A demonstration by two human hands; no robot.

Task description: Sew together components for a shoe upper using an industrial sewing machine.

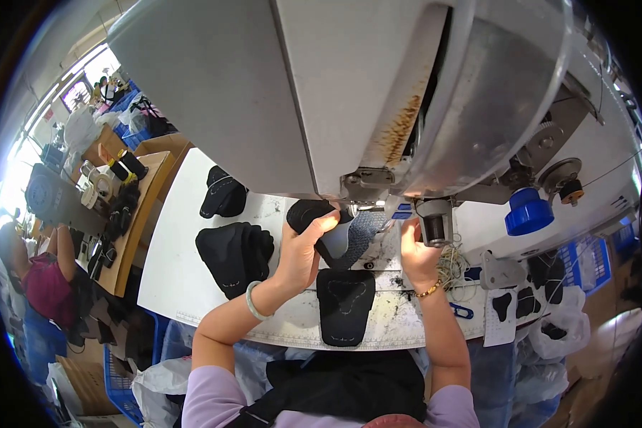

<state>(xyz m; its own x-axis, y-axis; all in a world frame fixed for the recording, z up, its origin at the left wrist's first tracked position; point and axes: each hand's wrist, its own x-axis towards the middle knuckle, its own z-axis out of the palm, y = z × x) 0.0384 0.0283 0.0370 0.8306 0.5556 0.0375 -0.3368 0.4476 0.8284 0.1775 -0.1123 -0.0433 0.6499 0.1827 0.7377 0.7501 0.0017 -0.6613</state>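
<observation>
Under the head of a grey-white sewing machine (235, 85), my left hand (299, 251) grips a black padded fabric piece (333, 246) with a grey-blue mesh part. Its thumb lies on top, and the fingers below are partly hidden. The mesh reaches toward the needle area. My right hand (417, 255) is raised beside the needle area, right of the mesh; a dark cylindrical machine part covers some of its fingers, so its grip cannot be seen. A tongue-shaped black piece (346, 307) with light stitching lies flat near the table's front edge.
Left on the white table (171, 264) sit a black fabric stack (232, 258) and a smaller stack (223, 192). At right are loose threads (453, 267), blue thread snips (461, 311) and a blue knob (528, 212). Another person (46, 282) works at far left.
</observation>
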